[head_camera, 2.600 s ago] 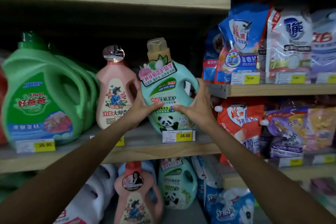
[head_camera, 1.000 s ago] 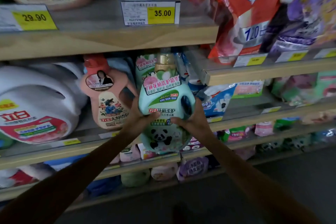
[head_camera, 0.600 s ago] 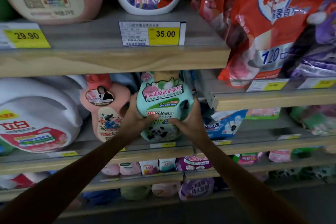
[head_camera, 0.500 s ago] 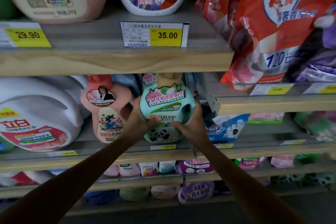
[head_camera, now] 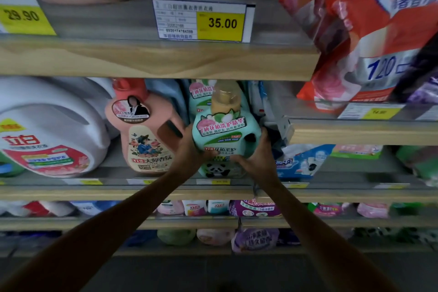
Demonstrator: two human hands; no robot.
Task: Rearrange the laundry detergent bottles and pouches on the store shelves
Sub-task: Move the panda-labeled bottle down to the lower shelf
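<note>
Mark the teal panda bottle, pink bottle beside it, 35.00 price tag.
teal panda bottle [head_camera: 222, 128]: head view, on its upper label.
pink bottle [head_camera: 147, 147]: head view, on its front label.
35.00 price tag [head_camera: 221, 23]: head view, on the yellow part.

**Head camera: a single viewpoint close to the shelving**

One wide-angle camera is riding on the person's head, looking forward and down along both forearms. It is sitting near the shelves, centring on the teal detergent bottle [head_camera: 222, 133] gripped between the left hand [head_camera: 192, 149] and right hand [head_camera: 257, 157]. The upper shelf edge [head_camera: 142, 61] is crossing the top, and the floor [head_camera: 213, 275] is filling the bottom.
</note>
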